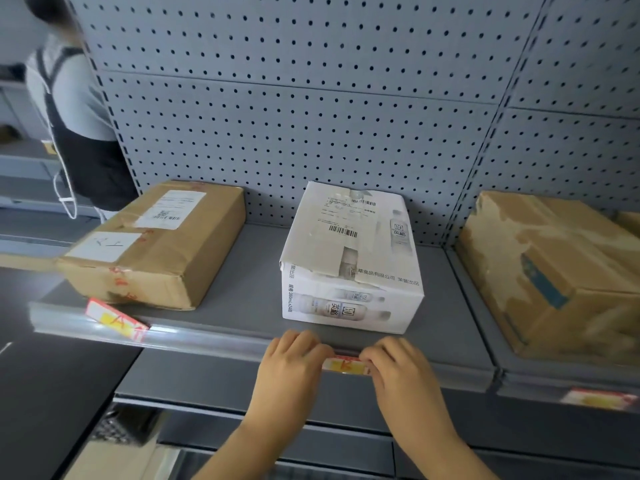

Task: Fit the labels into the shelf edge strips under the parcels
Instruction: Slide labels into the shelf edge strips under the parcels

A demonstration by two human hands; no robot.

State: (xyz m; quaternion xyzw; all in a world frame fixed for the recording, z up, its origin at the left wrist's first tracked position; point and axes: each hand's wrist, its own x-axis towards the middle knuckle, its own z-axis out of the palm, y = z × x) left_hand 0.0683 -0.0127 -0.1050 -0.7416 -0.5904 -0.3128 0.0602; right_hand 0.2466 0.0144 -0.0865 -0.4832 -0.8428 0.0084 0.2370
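Note:
A red and yellow label (344,366) lies against the clear edge strip (214,337) of the grey shelf, right below the white parcel (349,261). My left hand (294,362) pinches the label's left end and my right hand (398,365) pinches its right end. My fingers hide both ends. A second label (116,318) sits tilted in the strip under the brown parcel (156,244) at the left. A third label (599,398) sits in the strip of the neighbouring shelf, under the torn brown parcel (554,271) at the right.
Grey pegboard (311,116) backs the shelves. Another person in a dark apron (83,140) stands at the far left beyond the shelf end. A lower shelf (311,441) runs beneath my forearms. A dark floor area shows at lower left.

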